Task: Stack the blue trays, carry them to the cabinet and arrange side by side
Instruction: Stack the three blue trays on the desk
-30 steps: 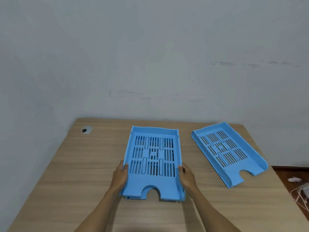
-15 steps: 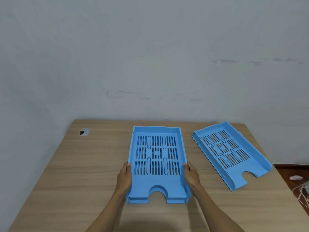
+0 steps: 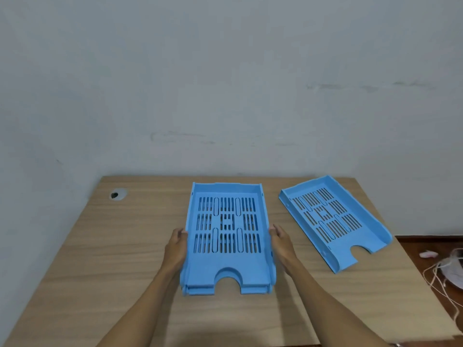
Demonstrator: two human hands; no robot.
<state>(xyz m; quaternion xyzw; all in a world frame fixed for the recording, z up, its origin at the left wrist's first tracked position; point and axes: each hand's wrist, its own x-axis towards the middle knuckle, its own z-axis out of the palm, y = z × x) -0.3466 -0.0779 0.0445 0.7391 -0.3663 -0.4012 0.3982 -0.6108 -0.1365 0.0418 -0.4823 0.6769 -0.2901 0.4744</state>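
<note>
My left hand [image 3: 176,249] and right hand [image 3: 281,244] press flat against the sides of the stacked blue trays [image 3: 226,236] mid-desk [image 3: 100,259], fingers apparently only loosely curled. Right of the stack and slightly farther, a single blue tray [image 3: 333,221] lies angled.

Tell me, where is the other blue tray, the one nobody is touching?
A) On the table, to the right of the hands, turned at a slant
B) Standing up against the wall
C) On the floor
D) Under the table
A: the loose blue tray lies flat on the wooden table, slanted, to the right of the stacked trays that the left hand and right hand hold by the sides.
</note>
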